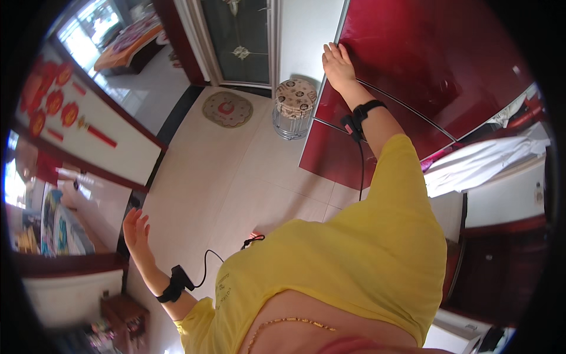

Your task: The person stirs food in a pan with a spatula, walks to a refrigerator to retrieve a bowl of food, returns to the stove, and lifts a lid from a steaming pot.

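My right hand (339, 68) is raised at the left edge of a glossy dark red wardrobe door (411, 53) with metal trim. Its fingers point away from me and touch or nearly touch that edge; I cannot tell if they grip it. My left hand (138, 234) hangs in the air at the left, fingers apart and nothing in it. Each forearm wears a black strap with a small device, the right one (353, 124) and the left one (179, 281) both cabled. At the right, white cloth (482, 163) and other clothes show in the wardrobe's uncovered part.
Stacked round stools (294, 108) with a patterned seat stand beside the wardrobe. An oval mat (227, 109) lies on the tiled floor (199, 177) before a glass-panelled door (239, 44). Doorways on the left show rooms with beds (130, 48). A brown wooden stand (126, 318) is at lower left.
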Demonstrator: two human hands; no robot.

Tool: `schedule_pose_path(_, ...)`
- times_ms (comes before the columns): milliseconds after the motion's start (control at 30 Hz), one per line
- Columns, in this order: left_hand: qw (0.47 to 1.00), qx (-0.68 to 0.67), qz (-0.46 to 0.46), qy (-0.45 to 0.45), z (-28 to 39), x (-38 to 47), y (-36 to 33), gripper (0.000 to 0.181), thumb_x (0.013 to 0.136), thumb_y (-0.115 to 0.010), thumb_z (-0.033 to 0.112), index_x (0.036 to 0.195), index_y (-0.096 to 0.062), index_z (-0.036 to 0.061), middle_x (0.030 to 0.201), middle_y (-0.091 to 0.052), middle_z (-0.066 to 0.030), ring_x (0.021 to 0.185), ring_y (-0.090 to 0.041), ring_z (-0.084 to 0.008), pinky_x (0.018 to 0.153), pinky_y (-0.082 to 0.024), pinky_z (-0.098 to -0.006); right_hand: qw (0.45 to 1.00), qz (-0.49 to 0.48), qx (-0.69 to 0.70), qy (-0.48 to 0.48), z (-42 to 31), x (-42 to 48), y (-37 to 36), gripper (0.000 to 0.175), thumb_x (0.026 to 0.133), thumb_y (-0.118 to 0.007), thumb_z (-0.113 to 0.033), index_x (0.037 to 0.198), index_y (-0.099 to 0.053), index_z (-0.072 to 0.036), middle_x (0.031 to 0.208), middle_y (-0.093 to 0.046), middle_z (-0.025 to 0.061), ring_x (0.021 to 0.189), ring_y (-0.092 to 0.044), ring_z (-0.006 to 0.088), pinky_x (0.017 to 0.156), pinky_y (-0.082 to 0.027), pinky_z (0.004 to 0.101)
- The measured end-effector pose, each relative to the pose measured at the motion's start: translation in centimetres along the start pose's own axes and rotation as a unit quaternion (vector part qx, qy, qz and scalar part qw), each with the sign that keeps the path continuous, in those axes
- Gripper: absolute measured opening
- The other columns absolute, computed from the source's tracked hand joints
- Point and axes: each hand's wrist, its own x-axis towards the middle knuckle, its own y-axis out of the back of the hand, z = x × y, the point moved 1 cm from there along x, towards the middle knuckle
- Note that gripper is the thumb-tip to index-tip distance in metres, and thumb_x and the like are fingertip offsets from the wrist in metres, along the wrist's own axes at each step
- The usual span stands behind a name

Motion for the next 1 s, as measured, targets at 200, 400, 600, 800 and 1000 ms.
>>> schedule_pose_path(200, 0.970, 0.008, -0.240, -0.039, -0.4, 11.9, -10.4, 0.030, 0.093, -0.052, 0.011, 0.122, -0.051, 0.0041, 0.114, -0.058, -0.0054, 0.097, -0.059, -0.0142, 0.080, -0.044, -0.0246, 0.953, -0.272, -0.104, 0.087, -1.9, 3.6, -1.8, 0.021, 0.080, -0.060, -0.014, 0.098, -0.072, -0.012, 0.111, -0.060, 0.0068, 0.119, -0.044, 0.0275, 0.115, -0.009, 0.0462)
schedule_pose_path(400, 0.927, -0.060, -0.368, -0.042, 0.4, 17.2, -19.0, 0.030, 0.093, -0.052, 0.008, 0.123, -0.050, 0.0037, 0.114, -0.058, -0.0052, 0.096, -0.058, -0.0130, 0.080, -0.045, -0.0238, 0.966, -0.248, -0.055, 0.040, -2.1, 2.8, -6.0, 0.020, 0.080, -0.053, -0.016, 0.086, -0.072, -0.014, 0.096, -0.062, 0.0033, 0.106, -0.050, 0.0213, 0.103, -0.027, 0.0395)
schedule_pose_path(600, 0.890, -0.069, -0.450, -0.027, -0.5, 22.5, -23.0, 0.031, 0.094, -0.051, 0.010, 0.124, -0.049, 0.0064, 0.117, -0.057, -0.0057, 0.101, -0.057, -0.0139, 0.084, -0.044, -0.0261, 0.983, -0.177, -0.052, 0.021, -3.1, 3.1, -4.4, 0.013, 0.077, -0.055, -0.015, 0.082, -0.067, -0.012, 0.087, -0.060, 0.0056, 0.094, -0.053, 0.0205, 0.098, -0.033, 0.0367)
schedule_pose_path(800, 0.840, -0.067, -0.538, 0.011, -0.3, 27.9, -29.6, 0.031, 0.093, -0.052, 0.009, 0.124, -0.049, 0.0070, 0.116, -0.057, -0.0049, 0.100, -0.057, -0.0136, 0.083, -0.044, -0.0261, 0.977, -0.199, 0.068, -0.034, -5.3, 1.1, 5.1, 0.017, 0.077, -0.052, -0.013, 0.092, -0.057, -0.006, 0.088, -0.055, 0.0070, 0.090, -0.051, 0.0226, 0.092, -0.037, 0.0366)
schedule_pose_path(1000, 0.775, -0.080, -0.627, -0.021, 0.7, 32.3, -37.3, 0.031, 0.092, -0.055, 0.009, 0.122, -0.051, 0.0065, 0.112, -0.059, -0.0048, 0.097, -0.059, -0.0131, 0.080, -0.046, -0.0253, 0.967, -0.038, 0.129, -0.215, -8.2, -4.8, 16.5, 0.042, 0.076, -0.060, -0.005, 0.117, -0.054, -0.004, 0.097, -0.052, 0.0098, 0.093, -0.052, 0.0264, 0.090, -0.038, 0.0417)
